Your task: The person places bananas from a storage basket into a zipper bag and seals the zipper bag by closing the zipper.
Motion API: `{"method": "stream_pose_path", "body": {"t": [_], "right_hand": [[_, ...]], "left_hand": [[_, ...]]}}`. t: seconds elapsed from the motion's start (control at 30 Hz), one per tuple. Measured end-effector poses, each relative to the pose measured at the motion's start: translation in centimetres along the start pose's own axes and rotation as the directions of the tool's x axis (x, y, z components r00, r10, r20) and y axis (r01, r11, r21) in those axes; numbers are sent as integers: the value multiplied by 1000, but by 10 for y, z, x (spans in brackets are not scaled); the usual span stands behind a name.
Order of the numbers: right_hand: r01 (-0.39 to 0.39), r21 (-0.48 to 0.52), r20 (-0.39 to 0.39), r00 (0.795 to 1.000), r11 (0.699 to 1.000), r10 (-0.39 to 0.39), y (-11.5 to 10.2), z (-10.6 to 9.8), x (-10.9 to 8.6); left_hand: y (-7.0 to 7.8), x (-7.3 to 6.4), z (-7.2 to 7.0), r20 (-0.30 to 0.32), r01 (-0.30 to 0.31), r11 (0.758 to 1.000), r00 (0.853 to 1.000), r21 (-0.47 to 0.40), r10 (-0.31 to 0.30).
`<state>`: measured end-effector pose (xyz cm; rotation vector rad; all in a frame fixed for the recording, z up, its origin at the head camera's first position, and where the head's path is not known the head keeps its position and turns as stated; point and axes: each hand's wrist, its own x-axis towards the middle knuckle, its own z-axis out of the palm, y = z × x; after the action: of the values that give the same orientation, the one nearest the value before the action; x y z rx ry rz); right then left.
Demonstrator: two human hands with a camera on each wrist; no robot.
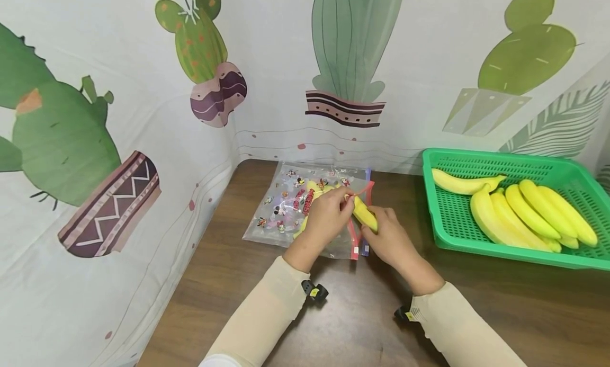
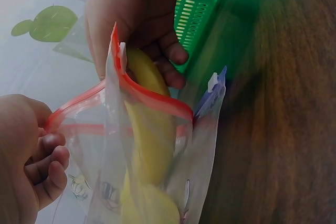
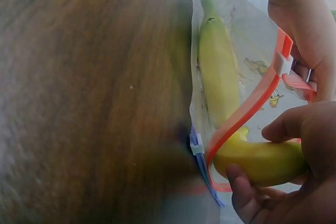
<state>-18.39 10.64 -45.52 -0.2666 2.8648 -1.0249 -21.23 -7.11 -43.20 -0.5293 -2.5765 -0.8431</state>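
Observation:
A clear zip bag (image 1: pixel 271 213) with a red closure and cartoon prints lies on the table. My left hand (image 1: pixel 328 214) pinches the red edge of its mouth, which gapes in the left wrist view. In my right hand (image 1: pixel 389 237) is a banana (image 3: pixel 260 163), gripped between thumb and fingers. Its far end passes through the red-edged opening. Another banana (image 3: pixel 218 66) shows through the plastic, inside the bag. Beneath sits a second bag with a blue-purple closure (image 1: pixel 365 249) and a white slider.
To the right stands a green plastic basket (image 1: pixel 500 254) with several bananas (image 1: pixel 538 211) in it. The brown wooden table (image 1: pixel 229 293) meets a white cactus-print cloth (image 1: pixel 276 91) at the back and left.

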Motion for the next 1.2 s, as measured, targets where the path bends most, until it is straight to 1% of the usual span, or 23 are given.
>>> {"method": "stream_pose_path", "body": {"t": [0.17,0.37,0.6,0.7,0.8,0.9,1.03,1.2], "right_hand": [[36,42,-3,999,998,-36,1,3,1],[121,78,-21,993,990,-120,2,5,4],[215,109,-2,976,971,-216,5,8,5],[257,109,9,966,960,-259,6,9,5],[284,96,15,958,954,-286,5,9,6],[289,84,16,957,954,-291,3,10,7],[273,65,19,961,960,-275,3,11,10],[283,37,35,958,959,-284,5,12,18]], "left_hand": [[0,0,0,7,2,1000,1000,8,-2],[0,0,1,-4,-6,1000,1000,13,6],[-1,0,1,-7,-15,1000,1000,6,15],[-2,0,1,-8,-19,1000,1000,6,19],[-2,1,2,-11,-23,1000,1000,-3,23],[-2,1,2,-17,-27,1000,999,-7,27],[-2,1,2,-14,-27,1000,1000,-2,27],[-2,0,2,-7,-22,1000,1000,-2,22]]}}
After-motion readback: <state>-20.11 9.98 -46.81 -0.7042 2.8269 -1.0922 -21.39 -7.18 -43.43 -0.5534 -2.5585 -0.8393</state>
